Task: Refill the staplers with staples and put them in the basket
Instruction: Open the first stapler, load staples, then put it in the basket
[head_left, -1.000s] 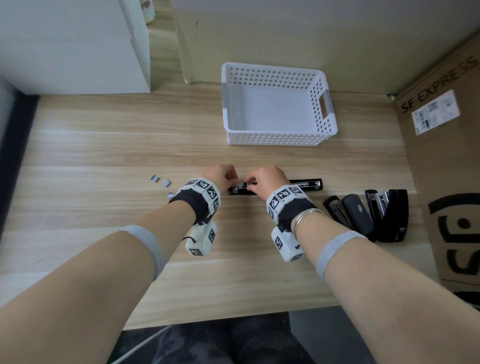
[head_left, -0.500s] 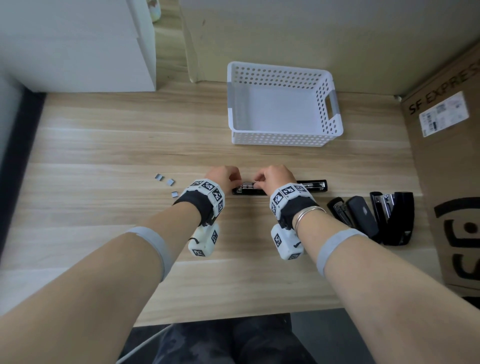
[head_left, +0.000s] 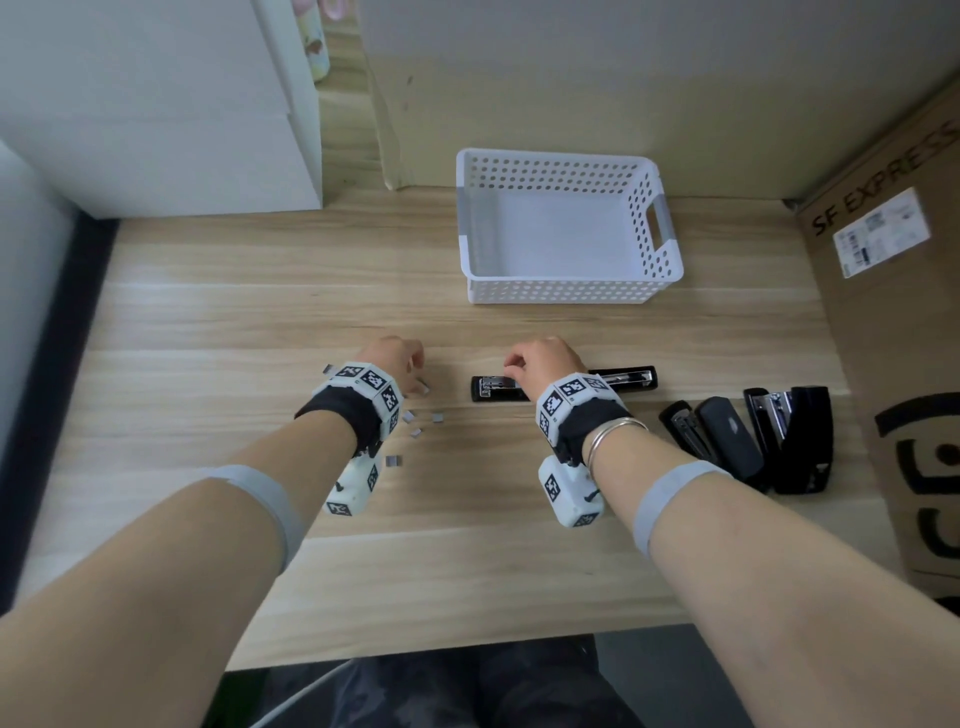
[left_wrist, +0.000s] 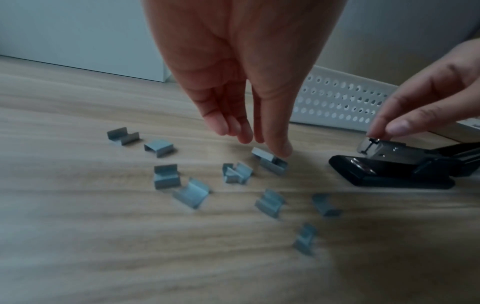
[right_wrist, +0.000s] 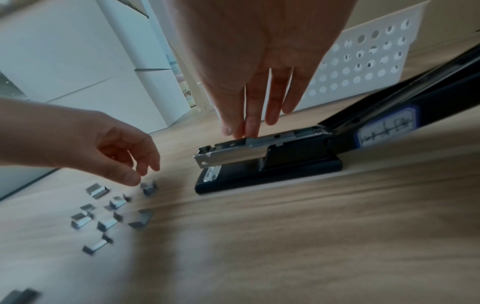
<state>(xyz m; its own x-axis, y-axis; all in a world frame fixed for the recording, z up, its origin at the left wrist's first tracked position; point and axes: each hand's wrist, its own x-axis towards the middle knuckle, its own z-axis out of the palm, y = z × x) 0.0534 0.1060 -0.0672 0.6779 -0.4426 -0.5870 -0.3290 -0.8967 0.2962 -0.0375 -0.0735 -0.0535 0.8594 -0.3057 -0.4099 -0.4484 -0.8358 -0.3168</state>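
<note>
A black stapler (head_left: 623, 382) lies opened flat on the wooden table, its metal magazine (right_wrist: 259, 150) facing up. My right hand (head_left: 511, 366) pinches the magazine's top near its front end with thumb and forefinger (left_wrist: 384, 131). Left of the stapler, several short grey staple strips (head_left: 415, 421) lie scattered. My left hand (head_left: 418, 379) hangs over them with loose fingers, and its thumb tip touches one strip (left_wrist: 270, 162) that lies on the table. The white perforated basket (head_left: 566, 291) stands behind the stapler with nothing in it.
Two more black staplers (head_left: 727, 441) (head_left: 795, 436) lie to the right of my right wrist. A cardboard box (head_left: 893, 364) borders the table's right side. A white cabinet (head_left: 156, 130) stands at the back left.
My left hand has left the stapler and moved left to the staple strips. My right hand has stayed on the stapler's magazine.
</note>
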